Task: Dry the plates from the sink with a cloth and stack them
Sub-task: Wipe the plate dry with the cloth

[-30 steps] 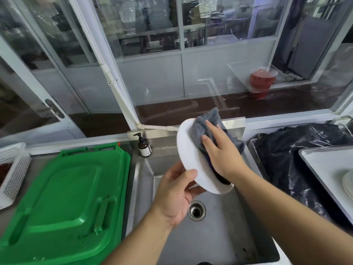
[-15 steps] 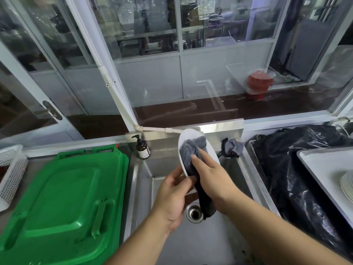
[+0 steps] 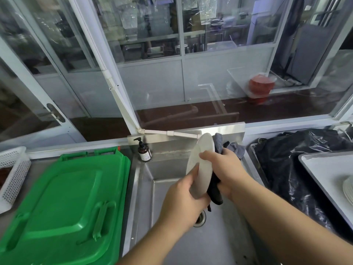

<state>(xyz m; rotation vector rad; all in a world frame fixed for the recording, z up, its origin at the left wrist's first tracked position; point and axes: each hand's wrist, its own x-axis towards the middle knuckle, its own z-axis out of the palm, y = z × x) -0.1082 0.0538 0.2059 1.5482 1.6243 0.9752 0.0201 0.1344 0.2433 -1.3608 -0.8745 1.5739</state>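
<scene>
Left hand grips my white plate edge-on over sink; right hand clutches grey cloth against it.

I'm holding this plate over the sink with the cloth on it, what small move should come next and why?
Probably slide the right hand down, wiping the grey cloth along the white plate: the left hand grips its lower rim, and the cloth lies against the far side.

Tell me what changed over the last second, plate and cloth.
The white plate turned from face-on to nearly edge-on above the sink. The grey cloth went from its front face to the far side, under the right hand, whose thumb now hooks over the rim. The left hand keeps gripping the lower edge. The green lid and soap bottle stayed.
</scene>
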